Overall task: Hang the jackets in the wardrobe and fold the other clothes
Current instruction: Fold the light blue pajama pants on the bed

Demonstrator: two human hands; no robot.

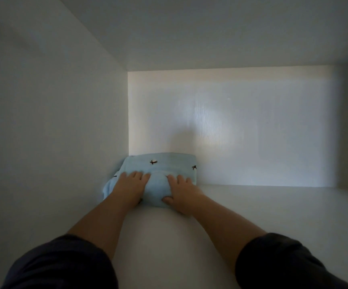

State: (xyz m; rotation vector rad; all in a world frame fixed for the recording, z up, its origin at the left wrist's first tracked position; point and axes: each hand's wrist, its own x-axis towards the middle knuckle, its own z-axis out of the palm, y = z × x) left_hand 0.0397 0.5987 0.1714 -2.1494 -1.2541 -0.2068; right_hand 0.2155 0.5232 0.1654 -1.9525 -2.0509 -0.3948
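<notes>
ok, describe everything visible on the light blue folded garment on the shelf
Light blue folded garment, soft fabric with small dark motifs, lies bundled in the back left corner of the white shelf, touching the side wall and back panel. Left hand and right hand press flat on top; right thumb at its front edge.

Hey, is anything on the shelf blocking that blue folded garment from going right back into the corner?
Nothing visible. The garment already sits in the back left corner of the shelf, with the left hand and right hand pressing on it.
</notes>
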